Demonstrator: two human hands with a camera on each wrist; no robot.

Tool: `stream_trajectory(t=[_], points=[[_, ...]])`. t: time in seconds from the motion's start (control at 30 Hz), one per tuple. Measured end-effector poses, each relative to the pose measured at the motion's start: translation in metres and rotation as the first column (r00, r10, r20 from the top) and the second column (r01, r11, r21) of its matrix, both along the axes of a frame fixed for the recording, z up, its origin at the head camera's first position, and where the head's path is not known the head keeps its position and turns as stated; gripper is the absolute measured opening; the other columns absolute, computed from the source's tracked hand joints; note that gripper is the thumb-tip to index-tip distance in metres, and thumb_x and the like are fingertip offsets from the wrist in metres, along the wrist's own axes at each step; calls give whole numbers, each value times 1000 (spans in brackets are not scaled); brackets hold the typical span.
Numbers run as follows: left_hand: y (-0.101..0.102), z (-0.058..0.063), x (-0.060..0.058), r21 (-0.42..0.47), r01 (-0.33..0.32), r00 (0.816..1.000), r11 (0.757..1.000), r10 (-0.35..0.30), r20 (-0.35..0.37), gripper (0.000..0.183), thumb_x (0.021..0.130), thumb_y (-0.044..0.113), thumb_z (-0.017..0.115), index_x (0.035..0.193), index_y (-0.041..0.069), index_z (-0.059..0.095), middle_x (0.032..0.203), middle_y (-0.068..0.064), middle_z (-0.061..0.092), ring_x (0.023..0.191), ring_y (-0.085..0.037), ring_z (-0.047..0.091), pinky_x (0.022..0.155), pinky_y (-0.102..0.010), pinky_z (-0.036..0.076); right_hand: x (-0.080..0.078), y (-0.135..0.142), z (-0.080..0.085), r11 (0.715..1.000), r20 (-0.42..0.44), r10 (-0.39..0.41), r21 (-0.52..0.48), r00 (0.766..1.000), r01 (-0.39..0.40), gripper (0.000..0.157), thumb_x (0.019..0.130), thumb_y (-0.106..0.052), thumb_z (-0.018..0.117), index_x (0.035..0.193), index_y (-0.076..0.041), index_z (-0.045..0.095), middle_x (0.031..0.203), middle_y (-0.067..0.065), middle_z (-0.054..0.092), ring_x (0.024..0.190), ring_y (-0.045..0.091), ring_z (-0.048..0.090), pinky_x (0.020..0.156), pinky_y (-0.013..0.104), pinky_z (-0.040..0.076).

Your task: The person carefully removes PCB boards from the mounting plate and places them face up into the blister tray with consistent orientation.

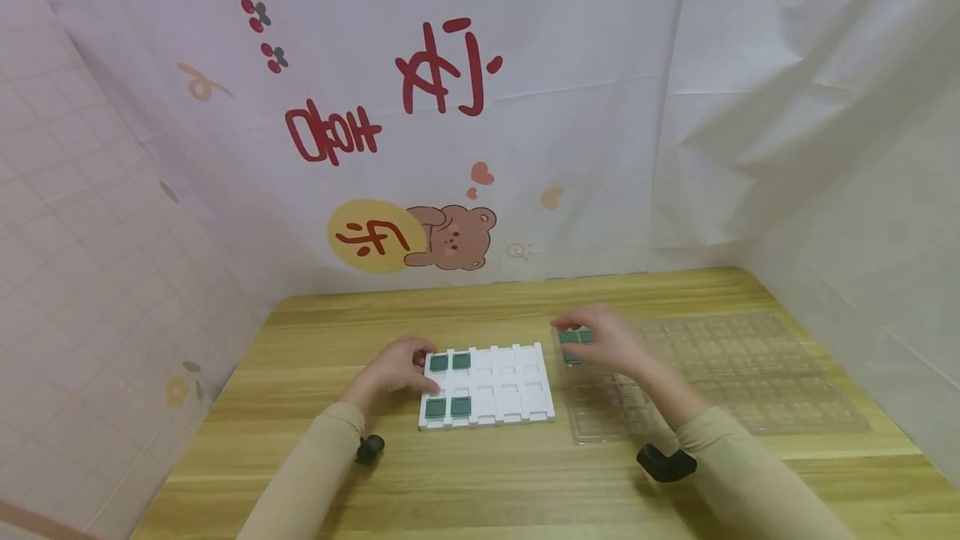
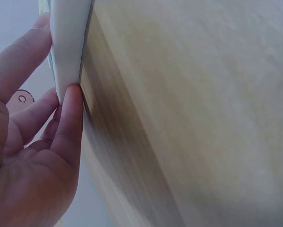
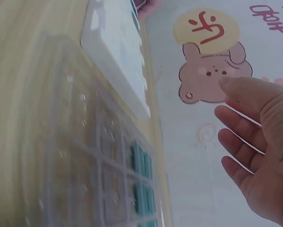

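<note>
A white tray [image 1: 519,382] lies on the table, with green square circuit boards [image 1: 461,407] in its two left columns. My left hand [image 1: 394,368] pinches the tray's left edge, the thumb over the top. In the left wrist view, fingertips of that hand [image 2: 35,142] touch the white edge. To the right, a clear plastic compartment tray [image 1: 600,427] holds several green boards [image 1: 570,338] in its far left corner. Over that corner hovers my right hand [image 1: 602,342], fingers apart. The right wrist view shows nothing between the fingers of this hand [image 3: 262,135].
The clear tray reaches far across the right side of the wooden table [image 1: 465,490]. Behind the table hangs a printed white curtain [image 1: 585,123], and more cloth closes off both sides. Black straps or mounts sit at both wrists.
</note>
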State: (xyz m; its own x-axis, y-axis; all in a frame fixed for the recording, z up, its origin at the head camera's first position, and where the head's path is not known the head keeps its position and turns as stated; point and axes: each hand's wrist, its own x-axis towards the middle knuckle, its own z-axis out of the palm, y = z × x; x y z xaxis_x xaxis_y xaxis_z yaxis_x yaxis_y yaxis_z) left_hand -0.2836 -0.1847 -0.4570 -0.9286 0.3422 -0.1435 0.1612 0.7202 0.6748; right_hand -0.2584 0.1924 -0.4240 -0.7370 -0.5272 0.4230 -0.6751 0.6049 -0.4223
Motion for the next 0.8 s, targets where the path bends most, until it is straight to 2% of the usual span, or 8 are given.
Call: stream_trajectory(t=[0.17, 0.37, 0.5, 0.7, 0.8], points=[[0, 1, 1, -1, 3, 1000, 1000, -3, -7, 67, 64, 17, 95, 122, 3, 64, 103, -3, 58, 94, -20, 53, 86, -39, 47, 0, -14, -7, 997, -4, 33, -68, 999, -33, 31, 81, -6, 80, 111, 0, 71, 103, 9, 72, 92, 29, 65, 82, 46, 51], [0, 1, 1, 2, 4, 1000, 1000, -4, -8, 67, 64, 16, 95, 122, 2, 64, 103, -3, 58, 94, -20, 54, 86, -38, 47, 2, -32, -17, 993, 91, 32, -112, 995, -22, 32, 83, -12, 81, 112, -3, 71, 106, 6, 71, 95, 33, 63, 84, 50, 49], [-1, 1, 2, 5, 1, 1000, 1000, -1, -7, 67, 64, 17, 95, 122, 3, 65, 104, -3, 57, 94, -20, 54, 86, -38, 47, 4, -44, -23, 992, 119, 72, -114, 990, -58, 31, 83, -12, 80, 111, -2, 71, 106, 7, 71, 96, 31, 63, 85, 48, 50], [-1, 1, 3, 27, -12, 1000, 1000, 12, 10, 66, 65, 15, 95, 122, 4, 64, 105, -4, 58, 95, -20, 54, 87, -39, 47, 8, -61, -27, 995, 142, 77, -67, 987, -68, 32, 84, -18, 79, 113, -6, 72, 107, -1, 70, 97, 19, 62, 86, 39, 49], [-1, 0, 2, 39, -17, 1000, 999, 16, 20, 66, 65, 14, 94, 123, 3, 64, 105, -4, 59, 95, -20, 55, 88, -39, 48, 11, -69, -27, 995, 179, 87, -73, 980, -75, 33, 85, -19, 79, 114, -5, 71, 108, 0, 70, 99, 22, 62, 87, 42, 49]])
